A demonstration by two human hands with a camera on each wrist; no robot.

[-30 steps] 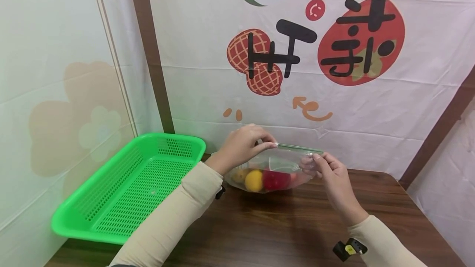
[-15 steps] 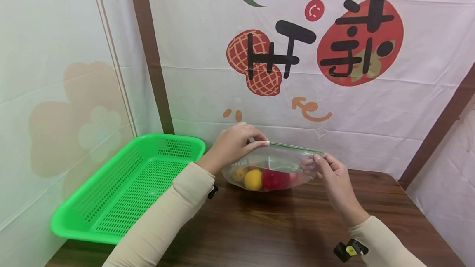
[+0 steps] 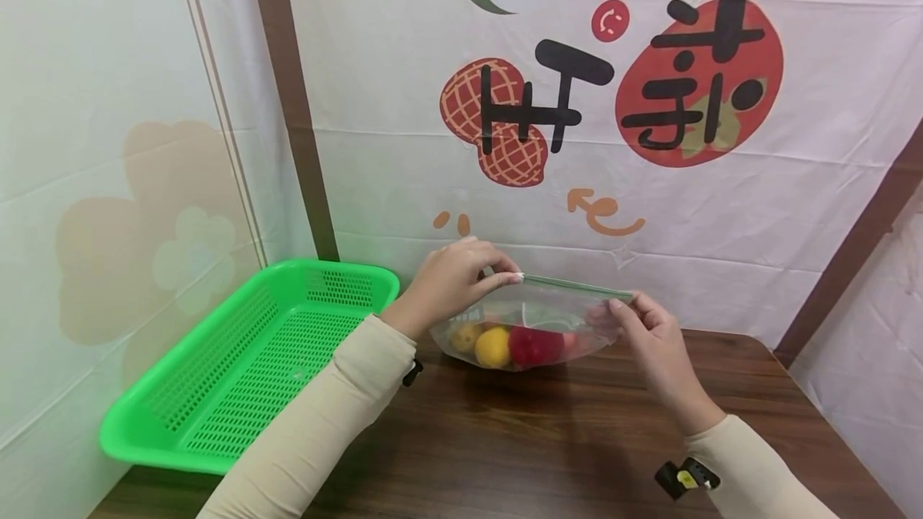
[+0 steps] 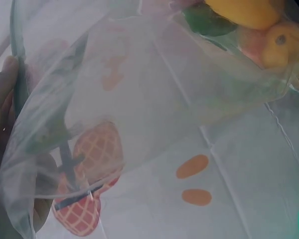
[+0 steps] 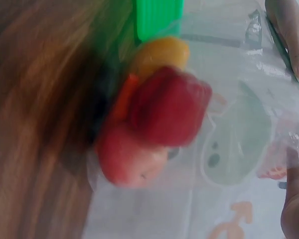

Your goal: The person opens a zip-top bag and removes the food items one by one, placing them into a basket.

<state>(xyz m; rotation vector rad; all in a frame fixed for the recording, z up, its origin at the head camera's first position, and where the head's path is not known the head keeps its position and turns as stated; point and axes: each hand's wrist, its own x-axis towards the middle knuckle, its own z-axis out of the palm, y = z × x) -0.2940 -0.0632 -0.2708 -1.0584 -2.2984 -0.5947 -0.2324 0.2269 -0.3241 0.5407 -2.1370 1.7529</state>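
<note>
A clear zip bag (image 3: 562, 311) with a green strip along its top hangs close over the wooden table. My left hand (image 3: 457, 279) pinches the strip at its left part, with a small white bit at the fingertips. At the strip's right end, my right hand (image 3: 652, 347) grips the bag's corner between thumb and fingers. Inside lie a red bell pepper (image 5: 169, 107), a yellow round fruit (image 3: 493, 348) and a pinkish-red round fruit (image 5: 127, 159). Something green (image 4: 209, 20) shows beside the yellow fruit in the left wrist view.
A green perforated plastic basket (image 3: 130, 435) stands on the left of the dark wooden table (image 3: 519, 447). Behind the bag rises a white printed cloth wall (image 3: 382, 102). Another pale cloth (image 3: 94, 62) borders the left side.
My left hand has slid left along the strip, baring more of the green edge. My right hand has lifted slightly with its corner, and the bag has shifted a little.
</note>
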